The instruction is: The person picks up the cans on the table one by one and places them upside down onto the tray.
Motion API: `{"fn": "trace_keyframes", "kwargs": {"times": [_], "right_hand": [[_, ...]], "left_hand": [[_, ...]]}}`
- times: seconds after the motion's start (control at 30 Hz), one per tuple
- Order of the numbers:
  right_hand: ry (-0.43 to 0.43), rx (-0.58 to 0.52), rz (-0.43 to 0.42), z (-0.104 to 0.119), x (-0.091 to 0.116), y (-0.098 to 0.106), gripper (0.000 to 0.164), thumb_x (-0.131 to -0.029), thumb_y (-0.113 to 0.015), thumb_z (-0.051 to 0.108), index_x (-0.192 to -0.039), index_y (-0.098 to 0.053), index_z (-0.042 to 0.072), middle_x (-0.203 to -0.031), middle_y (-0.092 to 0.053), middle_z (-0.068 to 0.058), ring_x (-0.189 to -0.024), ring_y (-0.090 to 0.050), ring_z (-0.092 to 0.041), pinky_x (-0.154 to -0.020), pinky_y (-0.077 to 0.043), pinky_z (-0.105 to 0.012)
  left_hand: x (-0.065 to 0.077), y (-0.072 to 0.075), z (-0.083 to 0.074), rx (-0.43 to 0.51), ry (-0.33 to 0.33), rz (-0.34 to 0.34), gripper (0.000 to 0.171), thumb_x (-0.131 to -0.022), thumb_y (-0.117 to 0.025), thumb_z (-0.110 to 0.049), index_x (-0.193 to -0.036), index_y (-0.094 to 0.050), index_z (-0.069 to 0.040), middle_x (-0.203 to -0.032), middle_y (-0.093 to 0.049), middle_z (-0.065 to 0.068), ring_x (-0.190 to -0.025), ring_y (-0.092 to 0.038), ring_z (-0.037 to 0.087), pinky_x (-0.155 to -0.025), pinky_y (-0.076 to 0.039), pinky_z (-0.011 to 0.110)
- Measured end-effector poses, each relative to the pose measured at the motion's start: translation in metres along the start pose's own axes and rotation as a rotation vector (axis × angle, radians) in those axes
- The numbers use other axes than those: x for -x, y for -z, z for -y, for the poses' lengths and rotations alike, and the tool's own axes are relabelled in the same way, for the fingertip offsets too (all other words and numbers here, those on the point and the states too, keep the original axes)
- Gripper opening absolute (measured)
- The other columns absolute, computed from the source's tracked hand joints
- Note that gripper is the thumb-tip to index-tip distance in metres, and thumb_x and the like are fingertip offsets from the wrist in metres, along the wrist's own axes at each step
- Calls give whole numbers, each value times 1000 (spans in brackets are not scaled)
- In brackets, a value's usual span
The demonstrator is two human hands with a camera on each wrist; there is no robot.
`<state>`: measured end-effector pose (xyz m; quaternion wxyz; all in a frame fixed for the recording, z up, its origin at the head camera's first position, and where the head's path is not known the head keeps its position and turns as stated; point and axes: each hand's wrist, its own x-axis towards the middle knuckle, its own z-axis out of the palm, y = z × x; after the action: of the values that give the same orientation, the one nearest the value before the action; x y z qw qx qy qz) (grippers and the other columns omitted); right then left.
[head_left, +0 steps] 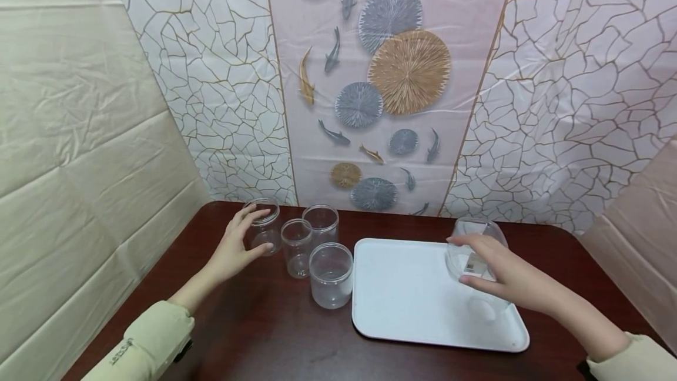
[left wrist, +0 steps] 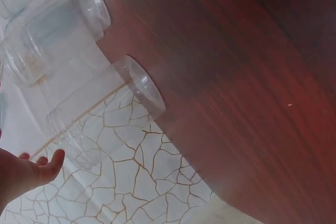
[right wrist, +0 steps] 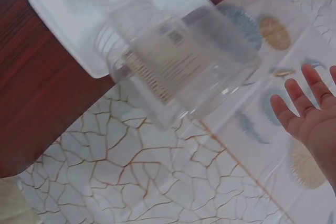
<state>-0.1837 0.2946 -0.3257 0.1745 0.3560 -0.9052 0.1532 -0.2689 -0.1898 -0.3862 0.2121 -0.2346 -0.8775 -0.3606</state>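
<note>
Over the leftmost clear jar, near the back edge of the table, my left hand has its fingers spread, with fingertips close to the jar's rim. The left wrist view shows the thumb of that hand beside the mouth of this upright jar. On the right, a clear jar with a printed label has its ridged mouth end down by the tray and its base up. My right hand reaches over it; in the right wrist view the spread fingers stand apart from it.
A white tray lies right of centre on the dark red table. Between tray and left hand stand a narrow clear jar, a wide clear jar and another behind. Patterned cloth hangs behind the table.
</note>
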Motion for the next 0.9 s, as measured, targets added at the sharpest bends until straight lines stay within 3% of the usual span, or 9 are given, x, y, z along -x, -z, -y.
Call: {"fn": "trace_keyframes", "kwargs": {"times": [0.13, 0.3, 0.37, 0.53, 0.7, 0.9], "right_hand": [[18, 5, 10, 11, -1, -1, 57, -80, -74, 21, -131, -48, 12, -126, -55, 2, -114, -46, -9, -96, -30, -5], [28, 28, 27, 22, -3, -2, 61, -80, -75, 22, -133, -47, 16, -127, -54, 5, -114, -49, -9, -88, -46, -21], [51, 35, 20, 24, -3, -2, 62, -78, -76, 22, -133, -46, 18, -126, -54, 6, -113, -50, -10, -89, -46, -21], [108, 52, 2, 28, -6, -7, 62, -77, -77, 23, -131, -48, 16, -125, -55, 7, -114, -52, -13, -99, -31, -8], [123, 59, 8, 32, -8, -13, 59, -79, -75, 27, -131, -49, 16, -126, -54, 10, -114, -52, -11, -97, -35, -12], [142, 55, 25, 35, -13, -18, 57, -80, -74, 29, -131, -49, 16, -126, -53, 12, -115, -49, -8, -95, -37, -16]], "left_hand": [[-7, -3, -1, 2, 50, 43, 75, -75, -79, -15, -140, -42, -15, -150, -25, 19, -136, -21, 46, -101, -25, 68], [-16, -3, 2, -51, 90, 132, 85, -75, -80, -19, -145, -33, -16, -153, -15, 24, -138, -13, 50, -101, -23, 72], [-20, -2, 5, -80, 103, 172, 90, -73, -81, -20, -147, -30, -17, -153, -11, 27, -138, -9, 54, -101, -20, 74], [-30, 1, 11, -158, 134, 233, 96, -72, -82, -23, -149, -24, -19, -154, -7, 29, -138, -4, 56, -99, -18, 76], [-39, 2, 14, -221, 131, 267, 100, -71, -82, -31, -149, -22, -23, -154, -6, 28, -139, -3, 54, -100, -17, 76], [-43, 4, 12, -209, 105, 324, 107, -66, -85, -35, -150, -20, -25, -156, -4, 24, -141, 2, 51, -102, -6, 76]]}}
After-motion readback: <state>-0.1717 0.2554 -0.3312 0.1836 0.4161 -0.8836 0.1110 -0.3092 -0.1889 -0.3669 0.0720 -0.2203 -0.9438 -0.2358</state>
